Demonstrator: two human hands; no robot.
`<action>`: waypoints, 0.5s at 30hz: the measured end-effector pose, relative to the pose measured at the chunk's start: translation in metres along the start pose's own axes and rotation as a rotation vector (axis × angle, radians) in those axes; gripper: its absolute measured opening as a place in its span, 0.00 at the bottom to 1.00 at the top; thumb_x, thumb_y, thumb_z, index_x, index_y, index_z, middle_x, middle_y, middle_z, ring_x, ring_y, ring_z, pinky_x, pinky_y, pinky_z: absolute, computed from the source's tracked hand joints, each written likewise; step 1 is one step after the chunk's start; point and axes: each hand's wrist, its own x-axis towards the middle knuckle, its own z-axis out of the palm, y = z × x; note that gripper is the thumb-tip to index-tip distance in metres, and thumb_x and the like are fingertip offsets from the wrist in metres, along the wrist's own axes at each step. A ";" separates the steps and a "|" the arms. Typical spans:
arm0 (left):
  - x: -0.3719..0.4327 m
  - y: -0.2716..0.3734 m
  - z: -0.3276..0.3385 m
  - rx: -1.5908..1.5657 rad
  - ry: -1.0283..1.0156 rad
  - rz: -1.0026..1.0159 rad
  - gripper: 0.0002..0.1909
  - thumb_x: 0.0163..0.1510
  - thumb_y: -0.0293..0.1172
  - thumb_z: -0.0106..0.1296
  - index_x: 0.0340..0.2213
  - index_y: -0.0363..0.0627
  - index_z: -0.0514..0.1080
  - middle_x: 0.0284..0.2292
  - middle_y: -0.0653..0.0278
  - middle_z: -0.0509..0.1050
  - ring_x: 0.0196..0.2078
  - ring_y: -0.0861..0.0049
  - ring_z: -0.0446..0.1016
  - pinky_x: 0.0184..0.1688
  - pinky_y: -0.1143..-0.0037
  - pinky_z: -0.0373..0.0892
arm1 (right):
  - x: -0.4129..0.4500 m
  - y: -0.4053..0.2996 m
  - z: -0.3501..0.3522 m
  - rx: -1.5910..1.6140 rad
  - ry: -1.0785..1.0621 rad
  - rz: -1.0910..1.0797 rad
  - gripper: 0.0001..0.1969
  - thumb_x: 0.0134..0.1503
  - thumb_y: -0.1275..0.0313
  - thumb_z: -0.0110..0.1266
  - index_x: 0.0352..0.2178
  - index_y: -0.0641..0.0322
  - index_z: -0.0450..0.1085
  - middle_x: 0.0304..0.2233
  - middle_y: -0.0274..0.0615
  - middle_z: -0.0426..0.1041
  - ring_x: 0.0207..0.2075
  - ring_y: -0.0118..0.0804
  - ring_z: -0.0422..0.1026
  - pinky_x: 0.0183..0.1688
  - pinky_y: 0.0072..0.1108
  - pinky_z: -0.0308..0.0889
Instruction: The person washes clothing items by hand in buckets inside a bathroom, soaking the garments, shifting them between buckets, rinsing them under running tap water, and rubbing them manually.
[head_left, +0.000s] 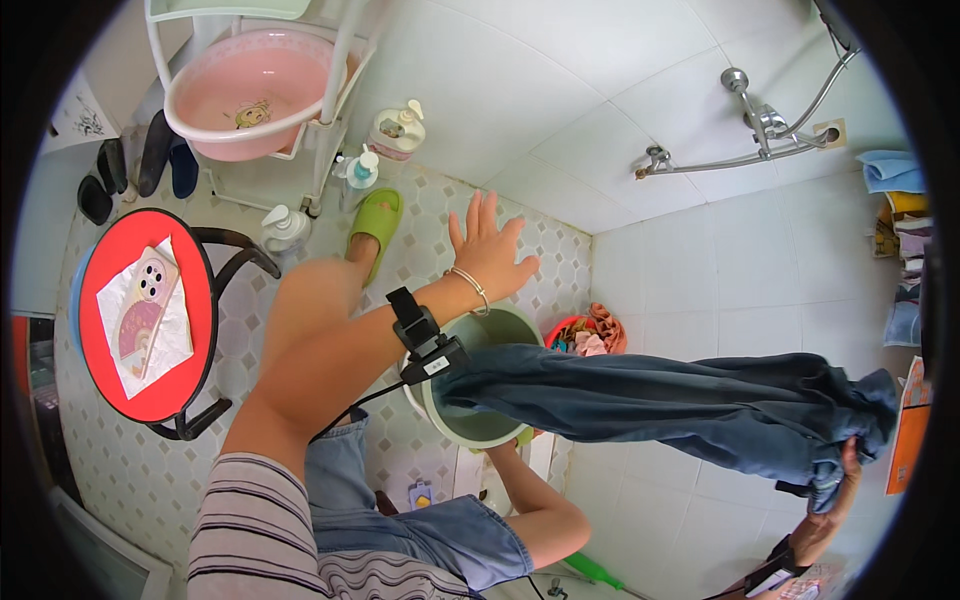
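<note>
My left hand (487, 251) is stretched out over the far rim of a pale green plastic bucket (444, 429), its fingers apart and nothing in them. A bangle and a black strap with a small device are on that arm. Out to the right, my right hand (836, 480) grips the bunched end of dark blue trousers (637, 390) and holds them up. The trousers stretch across to the bucket, and their lower end hangs inside it. Folds hide part of my right fingers. The bucket stands in front of my knees.
Behind the bucket, a red basin (559, 330) holds crumpled clothes (604, 330). On my left, a red-topped stool (142, 405) carries a phone (148, 307) on white paper. A rack (330, 142) with a pink basin (247, 82) and pump bottles (397, 131) stand by the wall, below a shower mixer (765, 124).
</note>
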 end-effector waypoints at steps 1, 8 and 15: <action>-0.002 0.000 -0.003 0.009 0.006 0.003 0.29 0.41 0.45 0.48 0.43 0.41 0.62 0.53 0.41 0.42 0.57 0.51 0.33 0.52 0.51 0.30 | 0.003 -0.001 -0.002 0.025 0.032 0.014 0.18 0.48 0.71 0.50 0.41 0.67 0.62 0.41 0.44 0.66 0.41 0.37 0.66 0.48 0.25 0.59; 0.001 0.005 -0.008 -0.019 0.034 0.049 0.29 0.40 0.44 0.50 0.43 0.41 0.62 0.53 0.40 0.41 0.57 0.50 0.34 0.53 0.53 0.32 | 0.021 0.120 0.064 -0.131 -0.044 0.176 0.20 0.35 0.75 0.59 0.34 0.64 0.66 0.30 0.37 0.70 0.32 0.32 0.69 0.39 0.22 0.65; 0.006 0.013 -0.005 -0.036 0.060 0.061 0.29 0.41 0.42 0.50 0.44 0.39 0.61 0.53 0.39 0.41 0.57 0.49 0.35 0.53 0.53 0.33 | 0.050 0.452 0.175 -0.725 -0.440 -0.097 0.31 0.36 0.69 0.60 0.43 0.68 0.58 0.38 0.52 0.65 0.42 0.45 0.64 0.45 0.27 0.58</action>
